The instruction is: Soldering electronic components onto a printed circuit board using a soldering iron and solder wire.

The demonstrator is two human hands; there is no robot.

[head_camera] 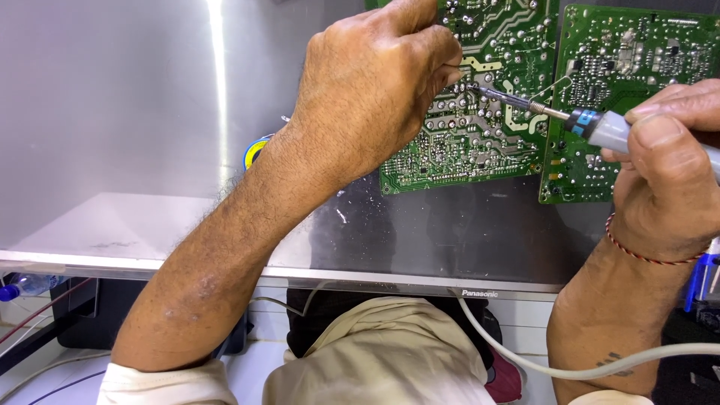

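Overhead, right hand (667, 172) gripping soldering iron (611, 129), left hand (375, 82) pinched closed over green circuit board (480, 142)

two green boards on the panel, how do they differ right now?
The left board has wide pale copper traces and big solder joints; the right board has finer, denser small parts. The soldering iron tip touches the left board, its shaft crossing the right board. The left hand covers part of the left board; the right hand overlaps the right board's edge. Both are green and lie flat on the metal panel.
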